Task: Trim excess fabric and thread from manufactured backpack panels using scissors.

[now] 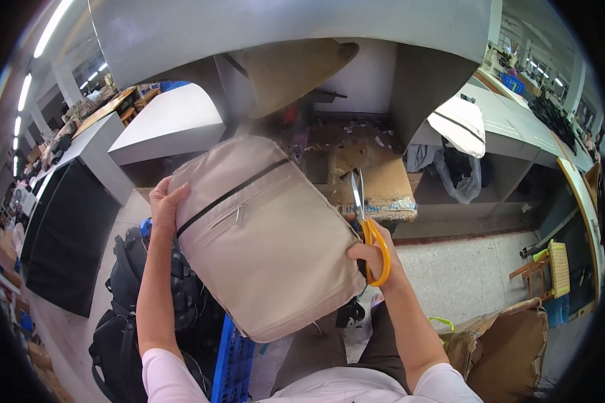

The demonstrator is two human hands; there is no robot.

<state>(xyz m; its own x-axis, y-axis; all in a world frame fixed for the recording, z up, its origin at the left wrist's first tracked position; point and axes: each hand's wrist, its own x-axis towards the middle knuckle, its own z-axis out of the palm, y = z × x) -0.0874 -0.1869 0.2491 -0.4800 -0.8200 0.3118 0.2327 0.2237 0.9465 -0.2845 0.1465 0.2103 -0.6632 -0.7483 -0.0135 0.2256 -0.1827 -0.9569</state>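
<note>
A beige fabric bag panel [275,262], with a black strip across it and a zipper pocket [239,213], is held up in front of me at a tilt. My left hand [165,205] grips its upper left edge, thumb on the front. At the right edge, my right hand [376,252] carries orange-handled scissors [376,258], blades pointing up and slightly apart. The right thumb also presses on the panel's edge; the fingers behind it are hidden. Loose threads show along the right seam.
Black backpacks [124,275] are piled at lower left beside a blue plastic crate [232,359]. Ahead stands a grey metal cabinet [289,27] with a cardboard box [373,181] under it. A white bag piece [462,126] lies on the right worktop. A small wooden stool [538,272] and crumpled cardboard [511,342] are at right.
</note>
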